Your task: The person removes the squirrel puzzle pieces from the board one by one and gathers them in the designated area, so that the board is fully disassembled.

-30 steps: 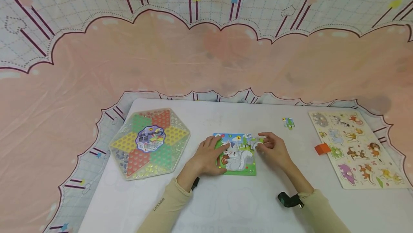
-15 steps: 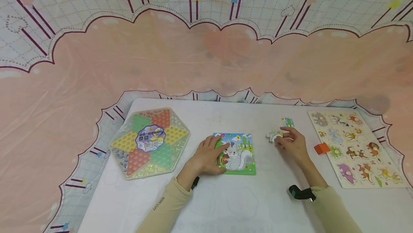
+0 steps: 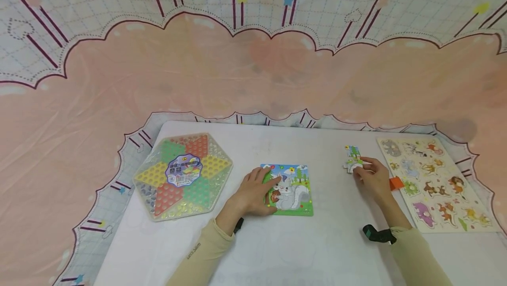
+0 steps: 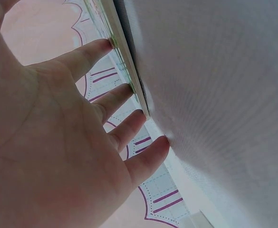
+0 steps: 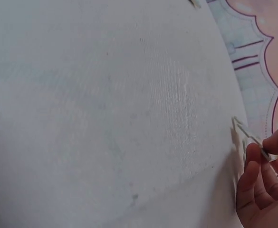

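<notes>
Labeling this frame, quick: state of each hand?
Left hand: open, fingers flat on the squirrel puzzle.
Right hand: pinching a puzzle piece, beside another piece.

Table (image 3: 317, 251): Chinese checkers board (image 3: 183, 175) at left; squirrel jigsaw puzzle (image 3: 288, 189) at centre, left hand (image 3: 253, 191) on its left edge; loose jigsaw pieces (image 3: 352, 158) right of centre, right hand (image 3: 372, 178) touching them; animal peg puzzle board (image 3: 435, 182) at far right.
</notes>
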`<state>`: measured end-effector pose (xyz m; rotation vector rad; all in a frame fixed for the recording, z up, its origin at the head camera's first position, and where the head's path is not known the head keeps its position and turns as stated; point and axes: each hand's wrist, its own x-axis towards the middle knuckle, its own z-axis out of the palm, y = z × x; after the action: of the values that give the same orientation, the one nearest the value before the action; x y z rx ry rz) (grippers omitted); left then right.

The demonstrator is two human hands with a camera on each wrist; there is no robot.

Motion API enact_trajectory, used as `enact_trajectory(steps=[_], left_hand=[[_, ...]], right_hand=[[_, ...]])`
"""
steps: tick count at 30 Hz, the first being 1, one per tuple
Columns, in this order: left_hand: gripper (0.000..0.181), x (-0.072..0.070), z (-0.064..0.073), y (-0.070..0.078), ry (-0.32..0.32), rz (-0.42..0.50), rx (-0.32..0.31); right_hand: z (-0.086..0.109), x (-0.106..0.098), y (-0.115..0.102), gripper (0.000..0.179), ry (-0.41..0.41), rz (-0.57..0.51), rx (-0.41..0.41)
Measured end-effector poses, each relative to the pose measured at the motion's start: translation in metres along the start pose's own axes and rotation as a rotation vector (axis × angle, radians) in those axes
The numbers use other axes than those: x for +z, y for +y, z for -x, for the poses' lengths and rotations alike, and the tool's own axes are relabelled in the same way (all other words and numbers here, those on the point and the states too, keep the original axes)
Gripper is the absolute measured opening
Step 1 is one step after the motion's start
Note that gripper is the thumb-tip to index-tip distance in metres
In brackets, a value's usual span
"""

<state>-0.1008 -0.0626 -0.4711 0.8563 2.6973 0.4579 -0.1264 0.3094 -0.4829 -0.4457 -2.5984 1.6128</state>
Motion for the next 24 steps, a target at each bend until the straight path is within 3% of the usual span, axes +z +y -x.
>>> enact_trajectory(steps=[10,17,24], left_hand=[[0.079,0.002,-0.001,-0.001,-0.006,-0.009,-0.011],[0.078,0.002,-0.001,-0.001,-0.007,-0.023,-0.01],[0.079,0.001,-0.001,-0.001,-0.017,-0.015,-0.012]], right_hand=[[-0.005,-0.004,0.0,0.052,0.017,0.068,0.094],[-0.007,-0.001,-0.003,0.069,0.004,0.179,0.14],[-0.007,0.008,-0.005,0.069,0.012,0.335,0.091]])
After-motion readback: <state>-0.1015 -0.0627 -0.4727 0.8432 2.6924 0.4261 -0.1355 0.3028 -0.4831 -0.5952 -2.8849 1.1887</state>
